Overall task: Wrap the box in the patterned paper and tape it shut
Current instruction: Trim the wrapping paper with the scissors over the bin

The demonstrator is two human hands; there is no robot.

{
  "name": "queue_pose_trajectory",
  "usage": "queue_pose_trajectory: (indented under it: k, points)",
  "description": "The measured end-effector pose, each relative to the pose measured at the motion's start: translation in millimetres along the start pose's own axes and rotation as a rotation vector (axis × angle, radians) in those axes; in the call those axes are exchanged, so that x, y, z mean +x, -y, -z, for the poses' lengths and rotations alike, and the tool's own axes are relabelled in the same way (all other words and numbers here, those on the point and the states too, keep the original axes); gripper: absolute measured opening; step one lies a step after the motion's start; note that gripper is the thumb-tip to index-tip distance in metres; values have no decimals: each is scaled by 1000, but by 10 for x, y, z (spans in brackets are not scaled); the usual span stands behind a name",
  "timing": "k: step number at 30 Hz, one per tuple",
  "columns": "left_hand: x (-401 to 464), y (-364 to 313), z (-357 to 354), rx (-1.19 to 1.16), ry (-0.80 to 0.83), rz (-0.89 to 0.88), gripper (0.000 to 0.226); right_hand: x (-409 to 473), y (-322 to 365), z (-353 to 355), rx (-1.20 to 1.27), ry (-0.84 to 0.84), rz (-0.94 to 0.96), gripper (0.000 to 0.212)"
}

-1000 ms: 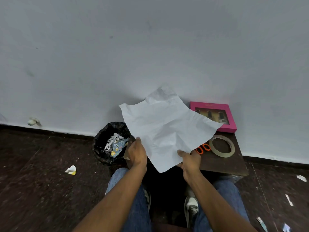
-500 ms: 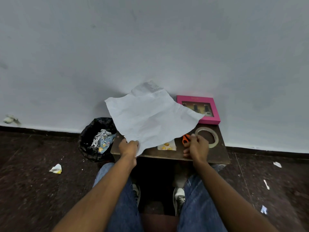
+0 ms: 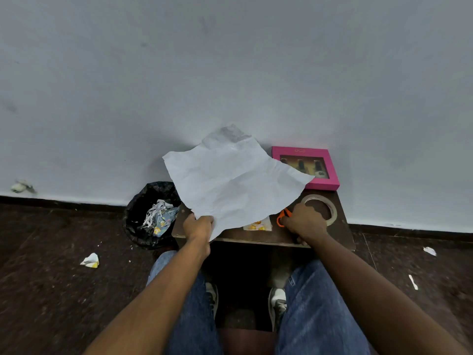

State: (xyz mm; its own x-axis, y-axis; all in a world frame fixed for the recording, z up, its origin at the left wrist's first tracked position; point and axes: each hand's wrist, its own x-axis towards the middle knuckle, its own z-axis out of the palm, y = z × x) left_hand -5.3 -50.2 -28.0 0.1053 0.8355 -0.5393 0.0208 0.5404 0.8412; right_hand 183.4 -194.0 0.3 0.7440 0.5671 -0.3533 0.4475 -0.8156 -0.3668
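My left hand [image 3: 198, 226] grips the near corner of a creased sheet of paper [image 3: 230, 180], lifted above the small brown table [image 3: 343, 231] with its plain white side toward me. The pink box [image 3: 332, 172] with a window lid stands at the table's far right against the wall, partly hidden by the sheet. My right hand [image 3: 304, 222] is down on the table with fingers curled over the orange-handled scissors [image 3: 282, 216]. A tape roll [image 3: 331, 208] lies just beyond that hand. A small patterned scrap [image 3: 257, 224] lies flat under the sheet.
A black-lined bin [image 3: 139, 213] holding paper cuttings stands left of the table. Paper scraps [image 3: 90, 260] lie on the dark floor on both sides. My knees and shoes sit under the table's near edge. The grey wall is directly behind.
My right hand let go of the sheet and moved right onto the scissors by the tape roll. The left hand alone now holds the paper up.
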Motion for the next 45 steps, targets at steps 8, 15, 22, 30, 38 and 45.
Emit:
queue_pose_trajectory:
  k: [8, 15, 22, 30, 38, 45]
  points:
    - [13, -32, -5, -38, 8, 61, 13, -55, 48, 147, -78, 94, 15, 31]
    - [-58, -5, -6, -55, 30, 7, 30, -78, 45, 119, -160, 67, 58, 30]
    - [-78, 26, -29, -14, 47, -23, 35, -71, 72, 142, 179, 193, -99, 23]
    - [-81, 54, -11, 24, 63, -60, 41, -88, 45, 268, 655, 291, -321, 19]
    - [-118, 75, 19, 43, 92, -77, 40, -239, 146, 95, 1747, -109, -334, 12]
    - [-152, 38, 93, 79, 92, -148, 44, -194, 250, 97, 1470, -276, -210, 12]
